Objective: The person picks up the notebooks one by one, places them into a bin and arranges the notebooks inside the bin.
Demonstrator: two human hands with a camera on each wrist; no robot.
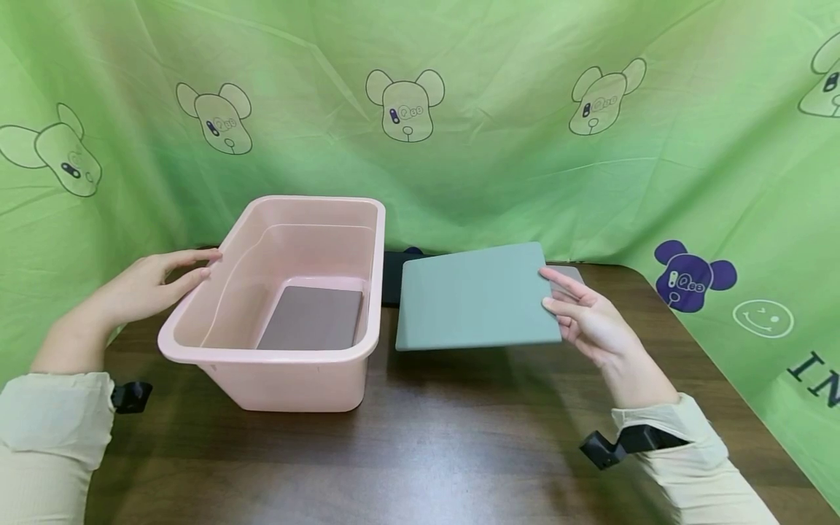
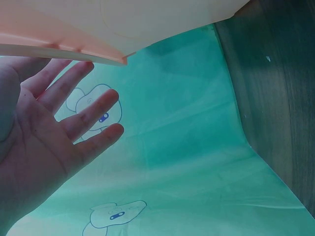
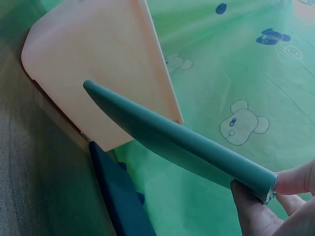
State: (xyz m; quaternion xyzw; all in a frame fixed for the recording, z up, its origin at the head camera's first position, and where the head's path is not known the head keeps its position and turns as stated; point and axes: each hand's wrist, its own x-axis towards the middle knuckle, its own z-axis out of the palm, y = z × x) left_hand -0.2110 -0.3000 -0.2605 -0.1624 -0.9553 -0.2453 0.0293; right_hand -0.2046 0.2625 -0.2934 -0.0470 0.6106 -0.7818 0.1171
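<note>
A pale pink plastic bin (image 1: 272,355) stands on the table left of centre. Inside it, a grey flat book (image 1: 311,317) lies on the bottom. My left hand (image 1: 154,281) rests its fingertips on the bin's left rim, fingers fairly straight and spread in the left wrist view. With thumb and fingers, my right hand (image 1: 593,321) pinches the right edge of a green book (image 1: 475,299). This book is tilted and held above the table, right of the bin. Its rounded spine (image 3: 197,142) faces the right wrist camera.
Behind the green book, a dark flat book (image 1: 392,277) lies partly hidden beside the bin. Part of another grey flat thing (image 1: 569,273) shows behind my right hand. The brown wooden table (image 1: 433,452) ends at a green printed curtain (image 1: 492,175).
</note>
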